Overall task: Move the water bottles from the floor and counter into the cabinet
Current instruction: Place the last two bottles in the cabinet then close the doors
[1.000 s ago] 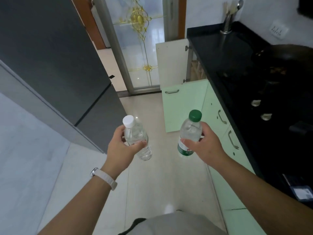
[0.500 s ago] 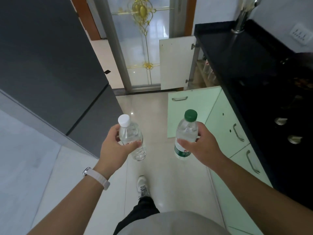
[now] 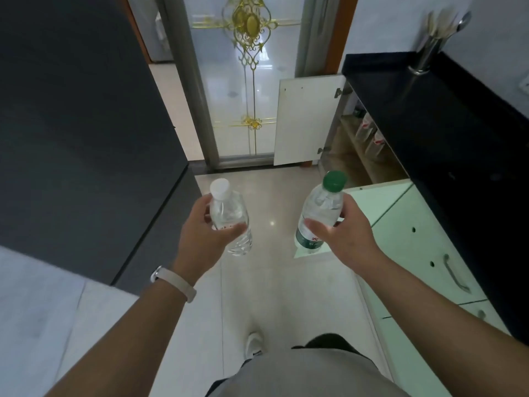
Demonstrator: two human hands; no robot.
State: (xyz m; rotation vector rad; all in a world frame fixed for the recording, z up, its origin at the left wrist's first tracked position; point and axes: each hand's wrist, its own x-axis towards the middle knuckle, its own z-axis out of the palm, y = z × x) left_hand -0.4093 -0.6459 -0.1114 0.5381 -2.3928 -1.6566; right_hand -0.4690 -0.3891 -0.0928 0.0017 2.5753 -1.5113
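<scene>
My left hand [image 3: 204, 239] grips a clear water bottle with a white cap [image 3: 227, 214], held upright over the floor. My right hand [image 3: 347, 239] grips a second water bottle with a green cap and green label [image 3: 320, 210], tilted slightly right. Ahead on the right the lower cabinet [image 3: 352, 156] stands open, its white door [image 3: 306, 121] swung out toward the floor space. Several bottles with red labels [image 3: 369, 133] lie on the wooden shelf inside. Both of my hands are short of the cabinet opening.
A black counter [image 3: 429, 116] runs along the right with a steel utensil holder [image 3: 429, 50] at its far end. Pale green cabinet fronts [image 3: 406, 242], one door open, sit below it. A dark grey fridge [image 3: 86, 124] fills the left. A glass door [image 3: 249, 81] closes the far end.
I have walked forward along the kitchen. The open cabinet and glass door are nearer, the shelf inside has come into view, and both bottles stay in my hands.
</scene>
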